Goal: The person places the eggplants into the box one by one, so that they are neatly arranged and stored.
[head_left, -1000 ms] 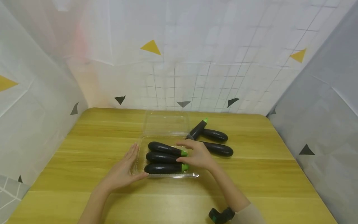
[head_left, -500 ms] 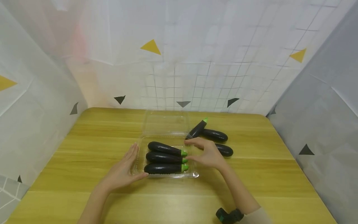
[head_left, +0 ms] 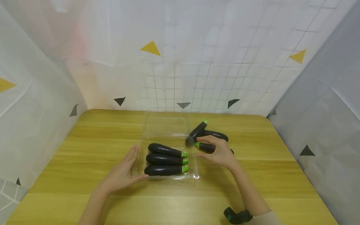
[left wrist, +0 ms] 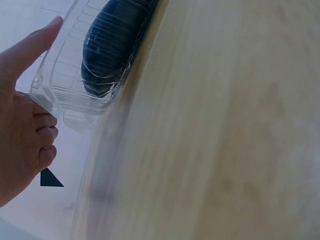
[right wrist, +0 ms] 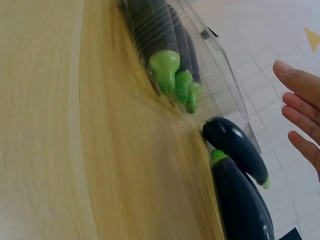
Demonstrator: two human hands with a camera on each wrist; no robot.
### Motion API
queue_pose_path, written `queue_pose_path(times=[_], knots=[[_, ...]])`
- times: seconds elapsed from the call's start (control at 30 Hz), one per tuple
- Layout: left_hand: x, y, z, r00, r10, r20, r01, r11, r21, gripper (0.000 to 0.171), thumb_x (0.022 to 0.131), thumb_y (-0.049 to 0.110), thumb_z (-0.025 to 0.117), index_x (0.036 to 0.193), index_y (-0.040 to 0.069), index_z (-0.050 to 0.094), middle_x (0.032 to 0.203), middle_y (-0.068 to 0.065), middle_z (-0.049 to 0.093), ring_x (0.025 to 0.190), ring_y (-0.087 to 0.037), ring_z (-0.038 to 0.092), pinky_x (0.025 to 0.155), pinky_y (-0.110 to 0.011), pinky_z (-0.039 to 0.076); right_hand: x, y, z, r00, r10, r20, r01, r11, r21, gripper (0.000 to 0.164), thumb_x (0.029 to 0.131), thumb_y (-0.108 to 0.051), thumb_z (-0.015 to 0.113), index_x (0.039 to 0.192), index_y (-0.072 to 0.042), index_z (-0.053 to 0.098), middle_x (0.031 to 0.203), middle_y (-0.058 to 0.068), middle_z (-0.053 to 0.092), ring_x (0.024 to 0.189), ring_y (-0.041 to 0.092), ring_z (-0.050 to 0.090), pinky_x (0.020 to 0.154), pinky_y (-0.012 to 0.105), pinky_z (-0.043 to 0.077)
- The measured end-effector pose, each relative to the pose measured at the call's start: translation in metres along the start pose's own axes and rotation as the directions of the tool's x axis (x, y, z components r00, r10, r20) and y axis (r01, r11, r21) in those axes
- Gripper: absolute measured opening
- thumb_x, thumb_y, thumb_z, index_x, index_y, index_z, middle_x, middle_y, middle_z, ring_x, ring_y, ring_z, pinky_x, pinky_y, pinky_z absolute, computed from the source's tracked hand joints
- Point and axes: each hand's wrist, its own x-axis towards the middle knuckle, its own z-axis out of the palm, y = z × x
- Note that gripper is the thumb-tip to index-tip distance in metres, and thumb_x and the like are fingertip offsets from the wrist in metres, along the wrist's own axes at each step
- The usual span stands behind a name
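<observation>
- Along the left side of the clear container [head_left: 180, 177], our left hand [head_left: 123, 172] rests straight-fingered.
- Our right hand [head_left: 222, 153], released, hovers near 3 loose eggplants [head_left: 199, 128].
- We have 3 boxed eggplants [head_left: 164, 158] inside the container.
- Behind them, its lid [head_left: 167, 122] is folded back over our table [head_left: 101, 137].

Soft light leaves faint shadows and pale glare on the table [head_left: 270, 178]; both wrist views look blurrier.

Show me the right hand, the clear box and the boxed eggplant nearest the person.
Right hand [head_left: 220, 153]: head view, middle of the hand.
Clear box [head_left: 180, 177]: head view, front rim.
Nearest boxed eggplant [head_left: 163, 170]: head view, dark body.
</observation>
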Motion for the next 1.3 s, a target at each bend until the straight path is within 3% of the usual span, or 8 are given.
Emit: queue_pose_path(times=[0.2,0.43,0.73,1.3], knots=[[0.000,0.001,-0.001,1.000,-0.009,0.000,0.009,1.000,-0.016,0.112,0.079,0.066,0.064,0.155,0.006,0.007,0.160,-0.015,0.003,0.145,-0.034,0.010,0.108,-0.060,0.026,-0.006,0.010,-0.009,1.000,0.006,-0.010,-0.006,1.000,0.004,0.053,0.071,-0.022,0.087,0.119,-0.010,0.067,0.116,0.004,0.068,0.111,0.019,0.061,0.091,0.044,0.051],[-0.001,0.002,-0.001,1.000,0.001,-0.003,-0.001,1.000,-0.013,0.112,0.080,0.068,0.062,0.154,0.005,0.007,0.160,-0.016,0.004,0.144,-0.036,0.010,0.107,-0.060,0.026,-0.014,0.016,-0.019,0.998,0.063,-0.028,-0.064,0.998,-0.006,0.052,0.072,-0.022,0.087,0.120,-0.018,0.067,0.117,0.006,0.067,0.113,0.021,0.059,0.091,0.048,0.050],[-0.001,0.004,-0.001,1.000,0.004,-0.010,-0.004,1.000,-0.013,0.110,0.081,0.066,0.062,0.154,0.003,0.009,0.160,-0.017,0.005,0.144,-0.037,0.012,0.107,-0.060,0.027,-0.024,0.022,-0.029,0.989,0.144,-0.038,-0.145,0.989,-0.039,0.054,0.072,-0.027,0.087,0.119,-0.010,0.068,0.118,-0.003,0.067,0.113,0.020,0.059,0.094,0.044,0.049],[-0.002,0.004,-0.001,1.000,0.000,-0.004,0.000,1.000,-0.010,0.111,0.080,0.068,0.062,0.154,0.005,0.008,0.160,-0.017,0.005,0.144,-0.037,0.012,0.105,-0.062,0.029,-0.036,0.041,-0.034,0.969,0.241,-0.048,-0.244,0.968,-0.054,0.051,0.074,-0.027,0.085,0.118,-0.007,0.069,0.117,0.003,0.068,0.112,0.027,0.060,0.094,0.046,0.049]])
